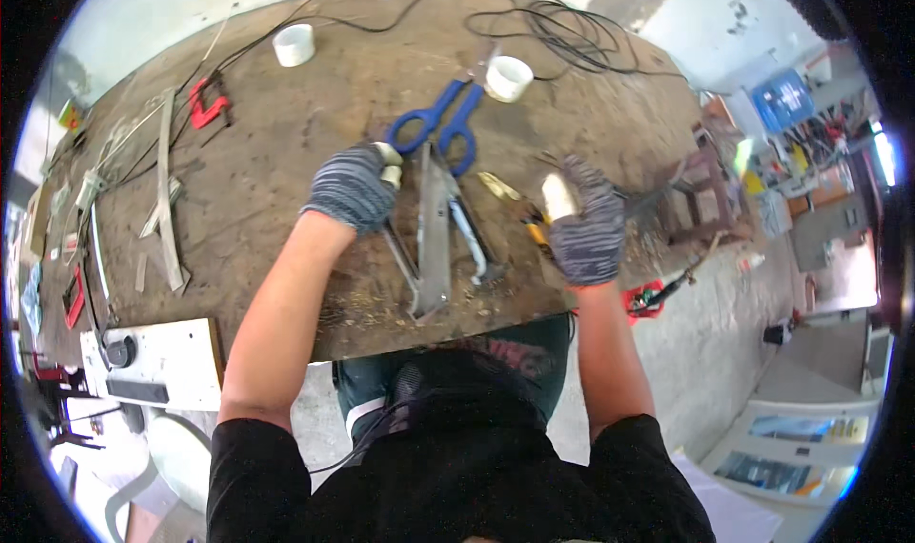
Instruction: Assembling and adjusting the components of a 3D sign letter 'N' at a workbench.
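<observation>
My left hand (351, 188), in a grey knit glove with cream patches, is closed beside a long grey metal channel piece (435, 233); what its fingers hold, if anything, is hidden. A thin metal bar (400, 255) runs from below that hand toward the channel's near end. On the channel's other side lies a light-blue and dark tool (467, 233). Large blue-handled scissors (457, 123) lie just beyond. My right hand (587, 224), gloved alike, is raised with thumb and fingers apart, near a yellow-and-black hand tool (538, 230) and a small pale-yellow piece (498, 186).
Two white tape rolls (509, 79) stand on the worn brown table (324, 95). At left lie a red clamp (208, 102) and metal strips (166, 190). Black cable (572, 33) is coiled at the back. A rusty metal frame (696, 200) stands at the right edge.
</observation>
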